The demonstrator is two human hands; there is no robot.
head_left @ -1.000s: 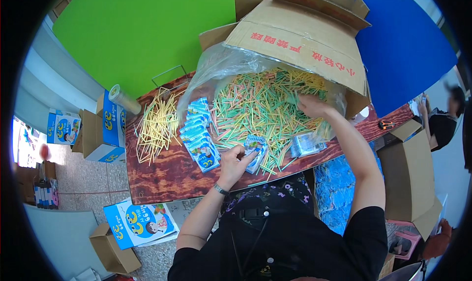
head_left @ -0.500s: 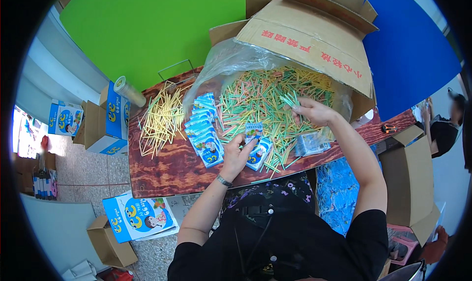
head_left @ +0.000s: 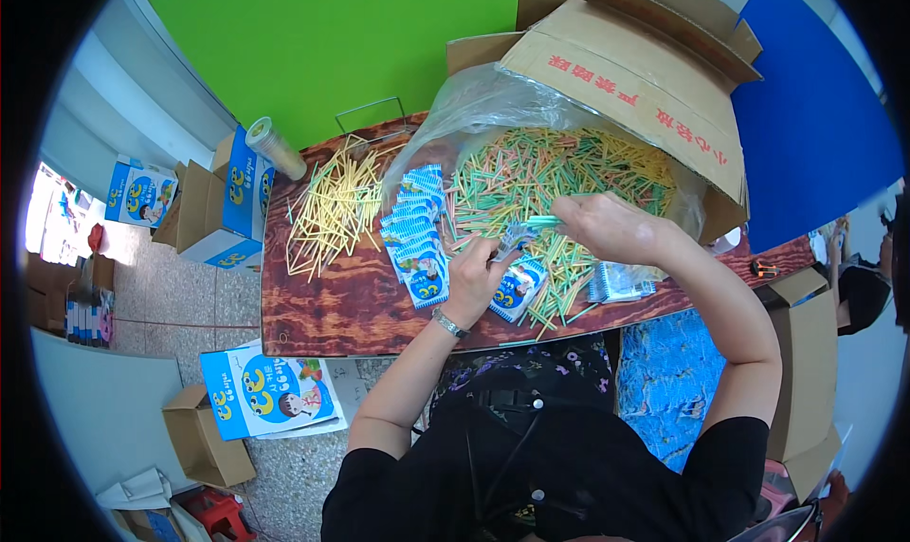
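Observation:
My left hand point(head_left: 471, 281), with a band at its wrist, pinches a small blue-and-white packet point(head_left: 514, 238) that is tilted to the right. My right hand point(head_left: 611, 227) is closed on a few pale green sticks point(head_left: 542, 220), their ends right at the packet's top edge. Whether any stick is inside the packet I cannot tell. Just below lies a similar packet point(head_left: 518, 288), flat on the wooden table point(head_left: 379, 319). Left of my hands an overlapping row of packets point(head_left: 414, 238) runs away from me. Beyond them spreads a heap of green, yellow and pink sticks point(head_left: 559, 167).
Yellow sticks point(head_left: 336, 210) lie loose at the table's left. A large cardboard box point(head_left: 635, 87) with a clear plastic bag point(head_left: 474, 101) rises behind the heap. Wrapped packets point(head_left: 621, 284) sit near the right forearm. Printed cartons point(head_left: 275, 390) stand left; another person point(head_left: 863, 291) is far right.
My right hand has come down from the heap with its sticks, to the packet. My left hand has tilted the packet toward it. The whole view has shifted a little.

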